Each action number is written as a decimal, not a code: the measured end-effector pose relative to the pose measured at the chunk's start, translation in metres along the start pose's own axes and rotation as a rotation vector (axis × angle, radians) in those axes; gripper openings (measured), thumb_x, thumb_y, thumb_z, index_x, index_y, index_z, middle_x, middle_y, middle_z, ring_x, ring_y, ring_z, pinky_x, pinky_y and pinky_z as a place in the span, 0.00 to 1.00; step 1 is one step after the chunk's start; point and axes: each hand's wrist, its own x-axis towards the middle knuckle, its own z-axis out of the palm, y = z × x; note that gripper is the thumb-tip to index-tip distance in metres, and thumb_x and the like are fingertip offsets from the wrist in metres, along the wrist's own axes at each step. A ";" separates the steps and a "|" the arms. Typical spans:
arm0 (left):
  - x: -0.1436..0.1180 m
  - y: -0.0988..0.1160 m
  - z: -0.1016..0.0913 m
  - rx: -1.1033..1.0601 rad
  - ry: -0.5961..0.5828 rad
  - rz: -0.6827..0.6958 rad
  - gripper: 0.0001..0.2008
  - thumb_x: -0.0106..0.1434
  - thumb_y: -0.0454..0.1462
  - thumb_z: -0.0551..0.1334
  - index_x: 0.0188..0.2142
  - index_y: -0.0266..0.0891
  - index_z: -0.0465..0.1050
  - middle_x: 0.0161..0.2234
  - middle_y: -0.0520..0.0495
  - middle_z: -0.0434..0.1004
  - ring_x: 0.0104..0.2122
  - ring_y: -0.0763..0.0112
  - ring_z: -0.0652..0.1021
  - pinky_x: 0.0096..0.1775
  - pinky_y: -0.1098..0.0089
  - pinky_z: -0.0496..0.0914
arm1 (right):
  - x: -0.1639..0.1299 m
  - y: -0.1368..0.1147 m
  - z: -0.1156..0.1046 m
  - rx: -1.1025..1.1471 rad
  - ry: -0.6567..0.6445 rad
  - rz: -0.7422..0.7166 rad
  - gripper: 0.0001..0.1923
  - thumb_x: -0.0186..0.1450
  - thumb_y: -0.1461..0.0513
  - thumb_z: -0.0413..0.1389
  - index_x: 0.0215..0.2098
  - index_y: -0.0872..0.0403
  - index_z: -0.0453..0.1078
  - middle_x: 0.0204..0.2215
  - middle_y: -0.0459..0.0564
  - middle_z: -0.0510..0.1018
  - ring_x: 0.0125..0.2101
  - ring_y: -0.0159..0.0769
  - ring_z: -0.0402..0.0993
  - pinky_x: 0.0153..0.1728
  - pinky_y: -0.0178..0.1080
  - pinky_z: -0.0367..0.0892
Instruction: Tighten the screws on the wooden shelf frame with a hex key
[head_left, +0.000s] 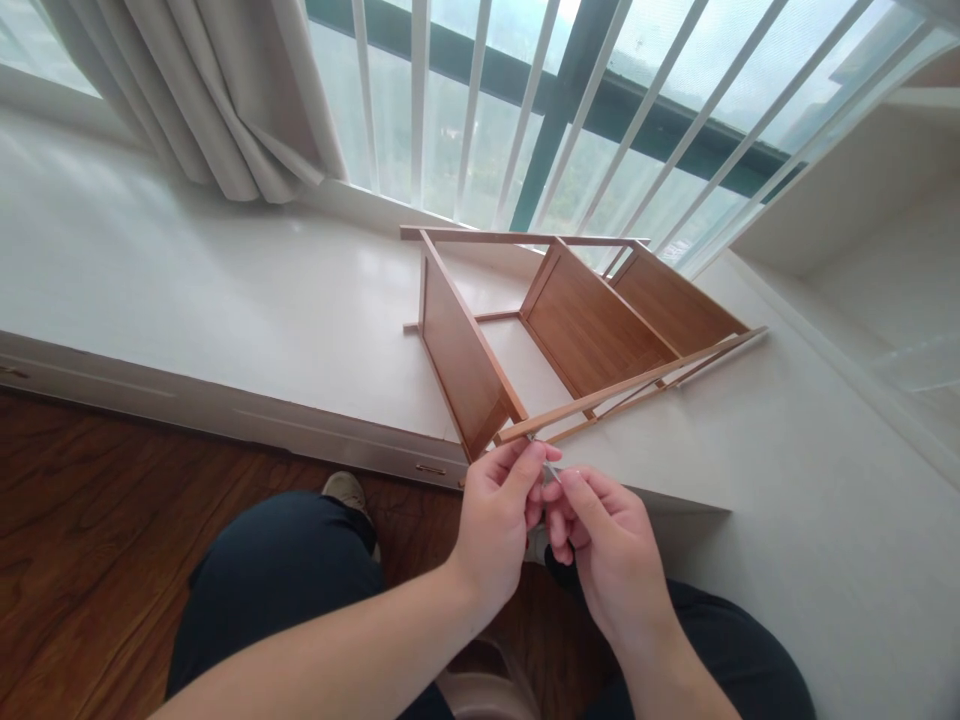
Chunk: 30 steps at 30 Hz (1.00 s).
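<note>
A small, thin metal piece [551, 470], too small to be identified with certainty, is held between both hands just in front of the near corner of the wooden shelf rack [577, 330]. The rack is laid on its side on the white window ledge [225, 300], with 3 panels standing between its rails. The left hand [499, 525] is closed with thumb and forefinger pinched on the piece; the fingers of the right hand [607, 545] are also drawn together on it from the other side. The step would best be done with the piece kept aligned with the end of the near rail [630, 385], and with the grip kept light and steady so that it is not dropped onto the wooden floor [90, 520].
</note>
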 end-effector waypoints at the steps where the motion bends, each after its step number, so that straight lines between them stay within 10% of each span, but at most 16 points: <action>1: 0.000 0.000 0.000 0.001 -0.008 -0.009 0.19 0.62 0.52 0.69 0.37 0.36 0.79 0.16 0.58 0.63 0.12 0.78 0.67 0.16 0.76 0.58 | 0.000 -0.001 0.001 0.073 -0.022 0.045 0.20 0.65 0.47 0.65 0.30 0.56 0.76 0.16 0.43 0.70 0.16 0.26 0.61 0.17 0.29 0.56; 11: -0.001 0.002 0.004 -0.052 0.008 -0.025 0.17 0.60 0.48 0.72 0.33 0.34 0.79 0.18 0.56 0.67 0.15 0.81 0.69 0.18 0.80 0.61 | -0.003 -0.003 0.004 0.348 -0.121 0.204 0.18 0.65 0.50 0.64 0.29 0.55 0.73 0.13 0.40 0.67 0.12 0.24 0.58 0.15 0.28 0.54; 23: -0.005 -0.003 0.002 -0.053 -0.066 0.040 0.15 0.65 0.46 0.69 0.34 0.34 0.82 0.19 0.56 0.62 0.18 0.84 0.62 0.21 0.80 0.56 | -0.012 0.002 -0.014 -0.767 0.119 -0.631 0.09 0.73 0.59 0.57 0.36 0.51 0.77 0.26 0.45 0.80 0.24 0.31 0.74 0.29 0.32 0.69; 30: -0.003 -0.002 0.001 -0.055 -0.094 0.058 0.15 0.67 0.46 0.67 0.36 0.35 0.81 0.20 0.56 0.62 0.19 0.83 0.62 0.22 0.78 0.55 | -0.010 0.002 -0.014 -0.872 0.128 -0.744 0.06 0.72 0.63 0.57 0.39 0.50 0.77 0.32 0.47 0.84 0.29 0.33 0.79 0.33 0.33 0.72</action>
